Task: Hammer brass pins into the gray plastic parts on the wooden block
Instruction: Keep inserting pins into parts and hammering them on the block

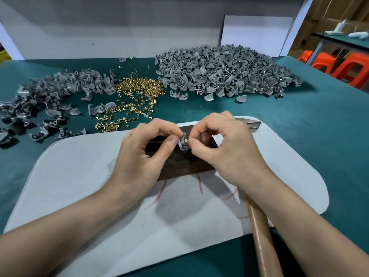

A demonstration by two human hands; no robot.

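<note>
A table covered in teal cloth is seen, with a pale gray mat laid on its near part. Red curved lines are drawn on the mat. A white board is leaned against the far gray wall. Orange stools are set at far right, below a green shelf on which white objects are laid.

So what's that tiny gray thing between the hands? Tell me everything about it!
It is a small gray plastic part, light gray, a bit shiny, with a bent shape. The left hand pinches it over the dark wooden block; whether it touches the block is unclear. A tiny brass pin, pinched by the right hand, meets its right side. Finer detail is blurred.
</note>
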